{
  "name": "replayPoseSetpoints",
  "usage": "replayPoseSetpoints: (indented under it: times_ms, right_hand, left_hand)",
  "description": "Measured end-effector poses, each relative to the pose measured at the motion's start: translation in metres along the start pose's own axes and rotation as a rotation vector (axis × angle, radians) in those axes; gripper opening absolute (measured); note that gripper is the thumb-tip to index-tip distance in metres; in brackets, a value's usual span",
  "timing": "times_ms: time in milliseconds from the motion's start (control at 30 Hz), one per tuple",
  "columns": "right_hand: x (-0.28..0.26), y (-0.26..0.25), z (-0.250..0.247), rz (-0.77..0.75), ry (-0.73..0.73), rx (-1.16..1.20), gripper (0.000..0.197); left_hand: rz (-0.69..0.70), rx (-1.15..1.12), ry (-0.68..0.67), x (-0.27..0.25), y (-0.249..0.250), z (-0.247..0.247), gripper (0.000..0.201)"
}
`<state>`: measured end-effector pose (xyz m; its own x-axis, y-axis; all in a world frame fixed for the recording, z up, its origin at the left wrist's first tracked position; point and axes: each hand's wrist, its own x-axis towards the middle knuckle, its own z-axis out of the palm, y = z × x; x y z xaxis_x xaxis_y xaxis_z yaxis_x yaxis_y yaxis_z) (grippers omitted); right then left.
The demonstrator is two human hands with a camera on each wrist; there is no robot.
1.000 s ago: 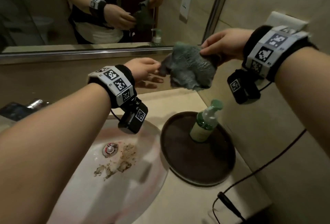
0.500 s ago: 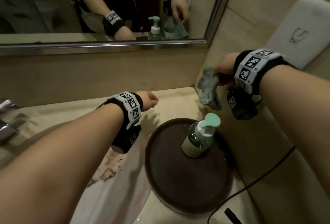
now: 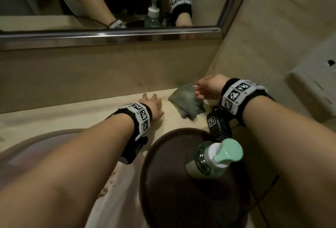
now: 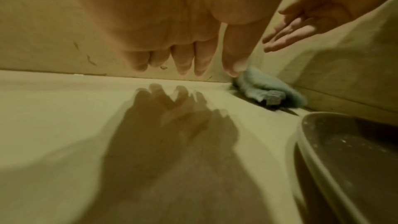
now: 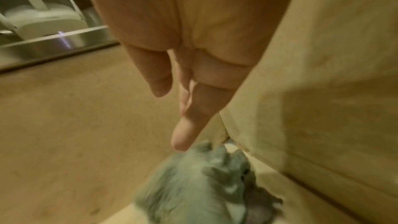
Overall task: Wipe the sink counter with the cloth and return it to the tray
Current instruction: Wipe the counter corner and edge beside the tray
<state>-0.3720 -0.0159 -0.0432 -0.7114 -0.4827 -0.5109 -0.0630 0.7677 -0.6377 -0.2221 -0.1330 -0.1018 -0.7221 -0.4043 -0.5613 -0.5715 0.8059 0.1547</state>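
Cloth dropped in the corner, both hands loose.

Head view: cloth (image 3: pixel 186 102) lies mid-frame on the counter (image 3: pixel 72 115), beyond the tray (image 3: pixel 154 155). Left wrist: left hand (image 4: pixel 168 37) splayed, empty. Right wrist: right hand (image 5: pixel 193 57) straight-fingered above it; a careless sweep might topple the soap bottle (image 3: pixel 211 162).

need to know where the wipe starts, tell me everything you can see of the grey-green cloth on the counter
The grey-green fuzzy cloth looks like soft microfibre, crumpled into a loose, rumpled heap. It lies on the pale beige counter, in the back corner where the two walls meet, beyond the round dark brown tray and outside it. The right hand hovers above it with straight fingers; contact cannot be told. The left hand lies beside it, apart.
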Motion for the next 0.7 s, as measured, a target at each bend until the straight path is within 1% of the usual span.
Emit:
replayPoseSetpoints:
  times_ms: [33,67,133,200,267,333,367,467,600,700]
  right_hand:
    - [0.003,0.003,0.006,-0.020,0.012,-0.110,0.037]
    - [0.008,0.008,0.012,-0.048,0.014,-0.292,0.037]
    - [0.011,0.016,0.019,-0.161,-0.014,-0.659,0.042]
    - [0.012,0.022,0.026,-0.255,-0.074,-0.828,0.051]
    - [0.018,0.027,0.031,-0.309,-0.127,-0.909,0.056]
    - [0.022,0.027,0.036,-0.354,-0.169,-0.998,0.055]
    - [0.025,0.027,0.038,-0.360,-0.189,-1.029,0.055]
    - [0.032,0.031,0.050,-0.313,-0.260,-1.083,0.054]
    - [0.038,0.036,0.060,-0.291,-0.242,-1.075,0.056]
    - [0.044,0.035,0.057,-0.225,-0.215,-1.066,0.056]
  left_hand:
    - [-0.009,0.006,-0.002,0.004,0.000,0.002,0.063]
    - [-0.025,0.006,-0.009,0.008,0.001,0.004,0.068]
    - [-0.063,-0.004,-0.026,0.016,0.001,0.009,0.081]
    - [-0.088,-0.022,-0.027,0.021,0.001,0.016,0.091]
    - [-0.093,-0.016,-0.022,0.025,0.003,0.022,0.101]
    - [-0.094,-0.015,-0.013,0.026,0.003,0.030,0.111]
    - [-0.094,-0.009,-0.006,0.026,0.002,0.033,0.114]
    - [-0.083,0.020,0.025,0.028,0.001,0.040,0.118]
    - [-0.073,0.019,0.015,0.028,-0.001,0.042,0.118]
    - [-0.073,0.018,0.004,0.028,-0.001,0.042,0.118]
